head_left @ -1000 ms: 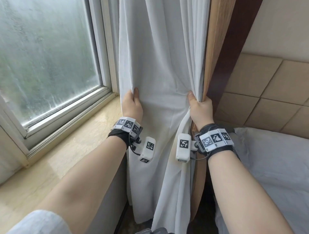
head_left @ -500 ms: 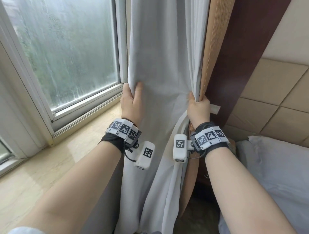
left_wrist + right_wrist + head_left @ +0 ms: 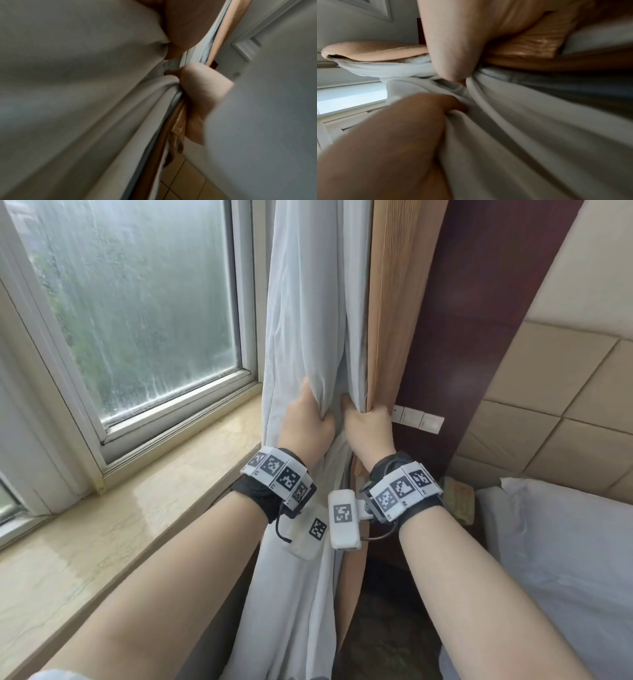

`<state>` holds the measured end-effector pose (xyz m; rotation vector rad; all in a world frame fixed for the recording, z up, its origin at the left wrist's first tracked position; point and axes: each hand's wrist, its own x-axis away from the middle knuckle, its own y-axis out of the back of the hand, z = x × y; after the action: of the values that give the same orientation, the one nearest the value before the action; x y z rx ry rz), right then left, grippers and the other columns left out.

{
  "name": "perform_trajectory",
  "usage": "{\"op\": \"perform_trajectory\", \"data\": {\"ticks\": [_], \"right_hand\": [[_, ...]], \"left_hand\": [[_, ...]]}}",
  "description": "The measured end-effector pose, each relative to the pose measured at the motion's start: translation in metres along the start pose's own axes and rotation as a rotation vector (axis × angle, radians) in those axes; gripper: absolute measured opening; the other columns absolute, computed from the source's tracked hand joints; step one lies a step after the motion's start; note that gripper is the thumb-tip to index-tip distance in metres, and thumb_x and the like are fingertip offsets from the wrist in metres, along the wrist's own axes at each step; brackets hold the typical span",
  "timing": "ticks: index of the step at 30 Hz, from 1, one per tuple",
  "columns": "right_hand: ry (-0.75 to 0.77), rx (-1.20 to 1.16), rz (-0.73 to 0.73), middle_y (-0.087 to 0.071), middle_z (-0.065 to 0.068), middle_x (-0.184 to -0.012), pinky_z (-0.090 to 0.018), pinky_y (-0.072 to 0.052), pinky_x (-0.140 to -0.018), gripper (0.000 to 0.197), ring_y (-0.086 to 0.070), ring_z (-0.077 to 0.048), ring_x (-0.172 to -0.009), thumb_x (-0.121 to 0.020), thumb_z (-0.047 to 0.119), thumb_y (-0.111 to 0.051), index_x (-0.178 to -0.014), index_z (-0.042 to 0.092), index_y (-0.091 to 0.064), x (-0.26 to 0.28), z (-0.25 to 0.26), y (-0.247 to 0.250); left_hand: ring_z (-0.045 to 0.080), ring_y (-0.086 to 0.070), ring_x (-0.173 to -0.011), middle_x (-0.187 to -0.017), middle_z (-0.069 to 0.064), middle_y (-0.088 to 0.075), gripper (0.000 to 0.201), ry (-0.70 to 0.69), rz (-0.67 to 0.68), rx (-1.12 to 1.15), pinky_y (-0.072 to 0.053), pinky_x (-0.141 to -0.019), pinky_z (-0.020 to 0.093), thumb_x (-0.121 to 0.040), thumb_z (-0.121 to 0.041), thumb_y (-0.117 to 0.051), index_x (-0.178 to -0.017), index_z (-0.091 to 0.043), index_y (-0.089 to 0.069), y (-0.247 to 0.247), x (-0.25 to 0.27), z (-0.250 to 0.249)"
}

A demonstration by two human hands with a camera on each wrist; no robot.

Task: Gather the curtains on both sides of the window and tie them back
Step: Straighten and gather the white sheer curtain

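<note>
While gripping the curtain, left hand has closed toward right hand.

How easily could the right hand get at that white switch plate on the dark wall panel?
Probably easily: the switch plate sits just beside the right hand, nothing between them, but it grips the curtain.
</note>
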<state>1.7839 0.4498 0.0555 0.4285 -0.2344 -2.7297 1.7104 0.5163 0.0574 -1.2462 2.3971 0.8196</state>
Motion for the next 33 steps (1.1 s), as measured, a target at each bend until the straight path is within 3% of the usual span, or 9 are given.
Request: {"op": "perform_trajectory", "data": {"ticks": [2,5,7,11,18,24,28,31,33], "right_hand": [[-0.021,-0.025,0.075,-0.056,0.005,-0.063,-0.015,-0.042,-0.051,0.026,-0.053,-0.01,-0.056,-0.091,0.031,-0.057,-0.067,0.021,-0.052,0.006,0.005,0.006],[-0.031,-0.046,0.179,-0.06,0.006,-0.07,-0.02,-0.045,-0.067,0.019,-0.056,-0.009,-0.063,-0.089,0.037,-0.059,-0.078,0.022,-0.063,0.012,0.008,0.012],[-0.04,-0.045,0.221,-0.063,0.006,-0.084,-0.02,-0.045,-0.076,0.03,-0.059,-0.009,-0.077,-0.09,0.041,-0.057,-0.096,0.014,-0.067,0.015,0.009,0.013],[-0.034,-0.012,0.251,-0.062,0.013,-0.088,-0.012,-0.042,-0.072,0.036,-0.058,-0.003,-0.084,-0.087,0.054,-0.054,-0.105,0.024,-0.059,0.016,0.011,0.015],[0.02,0.096,0.184,-0.068,0.007,-0.109,-0.028,-0.051,-0.09,0.084,-0.064,-0.008,-0.1,-0.051,0.067,-0.074,-0.118,0.017,-0.06,0.005,0.0,0.002],[-0.014,0.154,0.073,-0.066,-0.004,-0.112,-0.034,-0.047,-0.096,0.041,-0.061,-0.022,-0.106,-0.084,0.031,-0.062,-0.12,0.012,-0.058,-0.006,-0.002,0.001],[-0.046,0.134,0.027,-0.061,0.006,-0.081,-0.022,-0.044,-0.075,0.015,-0.059,-0.019,-0.088,-0.09,0.022,-0.057,-0.1,0.013,-0.06,-0.017,-0.006,0.012],[-0.057,0.066,-0.04,-0.061,0.004,-0.087,-0.021,-0.041,-0.079,0.022,-0.057,-0.015,-0.09,-0.089,0.024,-0.059,-0.106,0.01,-0.06,-0.023,-0.01,0.021],[-0.058,0.044,-0.074,-0.061,0.002,-0.092,-0.021,-0.04,-0.081,0.024,-0.057,-0.014,-0.09,-0.089,0.026,-0.06,-0.107,0.009,-0.06,-0.026,-0.012,0.026]], "left_hand": [[0.028,-0.058,-0.094,-0.094,0.009,-0.057,0.042,0.018,0.045,-0.065,-0.041,-0.072,0.026,-0.087,-0.003,-0.048,-0.128,-0.002,-0.043,0.0,-0.001,0.001],[0.033,-0.059,-0.097,-0.105,0.021,-0.061,0.044,0.01,0.106,-0.178,-0.041,-0.072,0.031,-0.09,-0.005,-0.046,-0.133,-0.002,-0.037,-0.002,-0.002,0.005],[0.034,-0.059,-0.099,-0.108,0.019,-0.062,0.041,-0.044,0.156,-0.201,-0.038,-0.072,0.028,-0.092,-0.009,-0.046,-0.133,-0.004,-0.037,-0.004,-0.001,0.006],[0.026,-0.058,-0.1,-0.115,0.012,-0.06,0.045,-0.122,0.259,-0.209,-0.036,-0.075,0.021,-0.093,-0.005,-0.04,-0.137,-0.01,-0.036,-0.006,0.001,0.012],[0.027,-0.05,-0.122,-0.136,0.018,-0.048,0.049,-0.093,0.441,-0.235,-0.039,-0.097,0.028,-0.092,-0.001,-0.046,-0.139,0.003,-0.032,-0.01,0.012,0.021],[0.033,-0.057,-0.092,-0.111,0.018,-0.058,0.057,-0.204,0.61,-0.236,-0.047,-0.082,0.042,-0.089,-0.002,-0.042,-0.143,-0.004,-0.024,-0.016,0.014,0.038],[0.022,-0.051,-0.091,-0.097,0.003,-0.054,0.03,-0.221,0.716,-0.203,-0.044,-0.088,0.039,-0.094,-0.027,-0.051,-0.116,-0.007,-0.05,-0.01,0.004,0.056],[0.012,-0.054,-0.094,-0.099,-0.005,-0.057,0.031,-0.122,0.584,0.007,-0.043,-0.083,0.019,-0.092,-0.035,-0.055,-0.112,-0.011,-0.057,-0.006,-0.007,0.062],[0.009,-0.053,-0.094,-0.105,-0.004,-0.056,0.029,-0.062,0.425,0.069,-0.043,-0.079,0.015,-0.093,-0.032,-0.054,-0.111,-0.011,-0.055,-0.007,-0.018,0.067]]}}
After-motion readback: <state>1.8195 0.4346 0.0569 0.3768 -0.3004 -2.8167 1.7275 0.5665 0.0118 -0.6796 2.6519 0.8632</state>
